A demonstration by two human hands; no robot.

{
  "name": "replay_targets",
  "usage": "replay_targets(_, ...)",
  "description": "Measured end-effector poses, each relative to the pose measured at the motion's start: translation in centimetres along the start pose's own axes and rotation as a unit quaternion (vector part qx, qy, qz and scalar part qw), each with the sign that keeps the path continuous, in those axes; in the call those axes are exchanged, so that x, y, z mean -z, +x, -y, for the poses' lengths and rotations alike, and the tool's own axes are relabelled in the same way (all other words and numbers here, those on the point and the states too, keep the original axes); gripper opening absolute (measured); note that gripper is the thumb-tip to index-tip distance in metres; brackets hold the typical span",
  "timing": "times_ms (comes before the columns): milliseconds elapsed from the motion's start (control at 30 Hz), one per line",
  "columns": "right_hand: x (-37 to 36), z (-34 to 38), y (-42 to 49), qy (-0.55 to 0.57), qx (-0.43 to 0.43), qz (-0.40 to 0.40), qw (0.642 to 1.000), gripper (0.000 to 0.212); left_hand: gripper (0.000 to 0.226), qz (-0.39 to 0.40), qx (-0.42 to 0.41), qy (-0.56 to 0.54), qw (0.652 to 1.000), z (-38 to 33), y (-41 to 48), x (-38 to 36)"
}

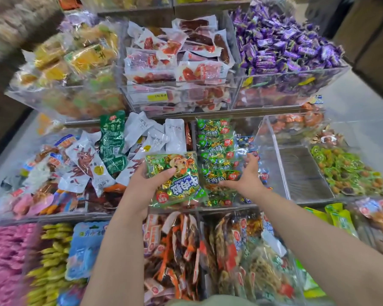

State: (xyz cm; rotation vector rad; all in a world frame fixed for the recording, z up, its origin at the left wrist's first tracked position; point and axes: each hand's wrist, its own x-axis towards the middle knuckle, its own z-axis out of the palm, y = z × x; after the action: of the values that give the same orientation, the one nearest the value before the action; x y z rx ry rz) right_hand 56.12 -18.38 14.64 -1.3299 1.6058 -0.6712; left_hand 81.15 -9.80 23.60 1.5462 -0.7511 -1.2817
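- A snack bag (177, 182) of glossy, crinkled green plastic, pillow-shaped, with a cartoon animal, bold lettering and a round red seal. Small foil-wrapped sweets, gold and green, show through its clear parts.
- This one bag is held in the air over the middle tier of a shop shelf, just left of a row of matching bags.
- The left hand (146, 180) has it in a closed grip: the thumb lies across the top face and the fingers curl underneath.
- The right hand (248, 175) has a released grip, its fingers spread and lightly bent, resting against the row of bags.
- The row of matching bags (215, 146) stands on edge one behind another. At least five can be counted; those nearer the front are jumbled and cannot be counted.
- They sit in a clear bin (272, 155) with hard, see-through plastic walls.
- To the left is a loose heap of flat white pouches (142, 133), smooth and matte, with one dark green pouch (112, 140) among them.
- On the tier above are a mound of small, shiny purple sweets (281, 47) and a stack of sealed packs of red sausage (181, 54).
- On the tier below are one soft blue bag (86, 248) and a pile of small yellow packets (53, 250).
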Motion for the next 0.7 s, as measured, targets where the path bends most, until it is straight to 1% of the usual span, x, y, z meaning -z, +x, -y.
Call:
replay_targets(33, 0.3, -0.4, -0.2, -0.009, 0.027, 0.006, 1.0, 0.119, 0.115, 0.0, -0.001, -0.006, 1.0, 0.1, 0.2, 0.1)
replay_targets(100, 0.4, -1.0, -0.2, -0.005, 0.049, 0.015, 0.999, 0.114, 0.095, 0.001, -0.001, -0.019, 1.0, 0.4, 0.6, 0.0)
replay_targets(167, 0.0, -1.0, 0.2, -0.026, 0.047, 0.026, 0.998, 0.107, 0.074, 0.001, 0.018, -0.015, 1.0, 0.7, 1.1, -0.4)
replay_targets(200, -0.2, -0.8, 0.5, -0.038, 0.043, 0.034, 0.998, 0.107, 0.057, 0.005, 0.021, -0.005, 1.0, 0.6, 1.1, -0.8)
replay_targets(233, -0.2, -0.6, 0.8, -0.047, 0.038, 0.041, 0.997, 0.108, 0.048, 0.013, 0.02, -0.001, 1.0, 0.6, 1.2, -1.3)
replay_targets(267, -0.2, -0.4, 1.1, -0.052, 0.032, 0.049, 0.997, 0.111, 0.052, 0.026, 0.02, 0.004, 0.999, 0.6, 1.3, -1.9)
replay_targets(367, 0.6, -0.3, 0.9, -0.024, 0.007, 0.078, 0.997, 0.123, 0.095, 0.048, 0.029, 0.028, 0.998, 0.5, 1.3, -4.0)
replay_targets(433, 1.1, -0.5, 0.3, 0.0, 0.002, 0.082, 0.997, 0.121, 0.111, 0.054, 0.044, 0.036, 0.997, 0.6, 1.3, -5.6)
replay_targets(467, 1.3, -0.7, 0.0, 0.012, 0.001, 0.075, 0.997, 0.114, 0.111, 0.057, 0.042, 0.051, 0.996, 0.9, 1.3, -6.3)
replay_targets(500, 1.5, -0.7, -0.3, 0.03, 0.002, 0.061, 0.998, 0.103, 0.105, 0.056, 0.033, 0.077, 0.995, 1.1, 1.4, -6.9)
replay_targets(567, 2.1, -0.6, -1.3, 0.073, 0.012, 0.003, 0.997, 0.073, 0.096, 0.038, 0.023, 0.123, 0.991, 1.6, 1.7, -7.8)
replay_targets(633, 3.1, 0.1, -2.7, 0.104, 0.041, -0.077, 0.991, 0.039, 0.1, 0.023, 0.023, 0.142, 0.989, 1.9, 2.1, -8.2)
replay_targets(667, 3.7, 0.4, -3.4, 0.123, 0.051, -0.092, 0.987, 0.022, 0.101, 0.022, 0.021, 0.138, 0.99, 2.0, 2.3, -8.4)
replay_targets(700, 4.1, 0.7, -4.2, 0.139, 0.055, -0.074, 0.986, 0.015, 0.101, 0.02, 0.019, 0.126, 0.992, 2.0, 2.3, -8.6)
